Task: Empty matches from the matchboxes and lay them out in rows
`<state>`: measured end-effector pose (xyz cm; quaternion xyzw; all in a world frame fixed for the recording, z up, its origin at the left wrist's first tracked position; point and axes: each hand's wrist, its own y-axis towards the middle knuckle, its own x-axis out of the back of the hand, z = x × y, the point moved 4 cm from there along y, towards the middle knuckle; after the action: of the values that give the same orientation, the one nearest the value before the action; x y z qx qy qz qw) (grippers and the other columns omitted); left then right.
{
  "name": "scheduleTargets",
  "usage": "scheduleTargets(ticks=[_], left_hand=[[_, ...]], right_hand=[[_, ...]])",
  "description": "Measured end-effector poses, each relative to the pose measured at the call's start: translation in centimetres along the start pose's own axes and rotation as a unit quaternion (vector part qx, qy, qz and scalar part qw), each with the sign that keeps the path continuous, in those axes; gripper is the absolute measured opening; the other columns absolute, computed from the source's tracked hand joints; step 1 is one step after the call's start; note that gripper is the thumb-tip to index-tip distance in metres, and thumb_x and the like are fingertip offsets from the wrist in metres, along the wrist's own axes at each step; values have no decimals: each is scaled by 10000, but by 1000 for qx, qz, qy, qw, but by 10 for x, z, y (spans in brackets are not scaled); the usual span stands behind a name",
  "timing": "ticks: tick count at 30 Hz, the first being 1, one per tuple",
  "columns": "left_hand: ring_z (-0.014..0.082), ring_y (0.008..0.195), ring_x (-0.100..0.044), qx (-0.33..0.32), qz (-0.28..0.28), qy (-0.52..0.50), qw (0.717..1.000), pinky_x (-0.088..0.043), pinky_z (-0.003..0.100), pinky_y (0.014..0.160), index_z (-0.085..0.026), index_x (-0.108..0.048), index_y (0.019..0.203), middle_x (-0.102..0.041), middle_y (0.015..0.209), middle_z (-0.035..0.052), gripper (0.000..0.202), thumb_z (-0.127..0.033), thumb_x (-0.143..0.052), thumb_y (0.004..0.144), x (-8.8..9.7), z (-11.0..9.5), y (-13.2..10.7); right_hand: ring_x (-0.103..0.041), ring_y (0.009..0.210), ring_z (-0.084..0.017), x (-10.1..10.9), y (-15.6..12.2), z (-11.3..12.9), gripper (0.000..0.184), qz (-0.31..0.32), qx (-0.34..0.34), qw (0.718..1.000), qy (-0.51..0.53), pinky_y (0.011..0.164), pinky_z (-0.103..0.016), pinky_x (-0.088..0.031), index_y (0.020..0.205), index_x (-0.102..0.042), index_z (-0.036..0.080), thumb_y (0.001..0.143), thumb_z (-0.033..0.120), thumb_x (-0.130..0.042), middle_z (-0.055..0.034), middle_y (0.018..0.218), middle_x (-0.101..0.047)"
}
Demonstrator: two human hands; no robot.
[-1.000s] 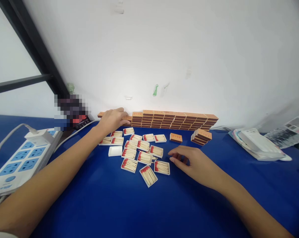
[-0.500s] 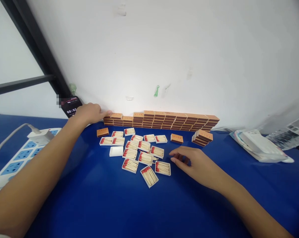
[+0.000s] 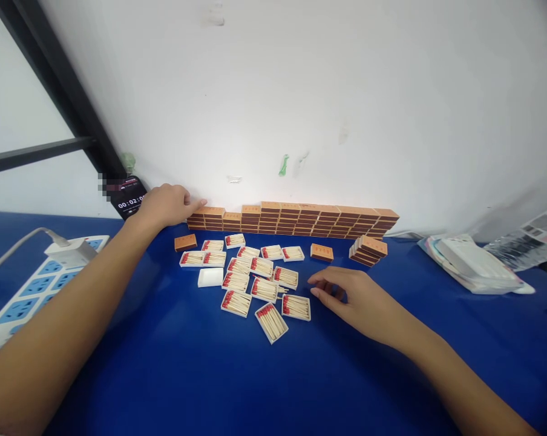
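My left hand [image 3: 167, 204] reaches to the back left, fingers stretched out, its fingertips touching the left end of a low wall of stacked orange matchboxes [image 3: 296, 219] along the white wall. My right hand [image 3: 353, 297] rests palm down on the blue table [image 3: 210, 375], fingers loosely curled with nothing seen in them, just right of several open white trays of red-tipped matches [image 3: 250, 281]. One orange matchbox [image 3: 185, 242] lies alone below my left hand. Another [image 3: 322, 252] lies near the trays. A small tilted stack of matchboxes [image 3: 368, 250] sits at the wall's right end.
A phone showing a timer [image 3: 131, 200] leans against the wall beside my left hand. A white and blue power strip [image 3: 32, 290] with a plug lies at far left. Plastic-wrapped packages [image 3: 477, 266] lie at the right. A black metal frame [image 3: 60, 91] stands at the back left.
My left hand moved left from the matchbox wall's left end toward the phone, uncovering a single orange matchbox on the table. My right hand stayed put.
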<state>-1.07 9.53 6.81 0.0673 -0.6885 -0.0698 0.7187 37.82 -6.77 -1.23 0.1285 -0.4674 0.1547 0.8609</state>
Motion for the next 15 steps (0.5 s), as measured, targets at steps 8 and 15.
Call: scheduleTargets(ticks=[8,15], left_hand=[[369,911,-702,11,-8,60,998,-457,391,702,-190,-714,886,-783,978,197,659,-778,-421,944,2,2,-1],[281,804,-665,-77,-67,-10,995,-427,363,673,-206,-677,792,-751,840,121,470,-640,-558,930,29,-30,-16]], right_hand=[[-732,868,-242,0,1,0,269,-7,4,1000,2,732,-386,-605,1145,-765,264,1059,403,-551,-75,1111,-797],[-701,840,-225,-4,4,4,275,-62,-7,998,20,716,-379,-585,1131,-764,278,1056,466,-579,-64,1079,-773]])
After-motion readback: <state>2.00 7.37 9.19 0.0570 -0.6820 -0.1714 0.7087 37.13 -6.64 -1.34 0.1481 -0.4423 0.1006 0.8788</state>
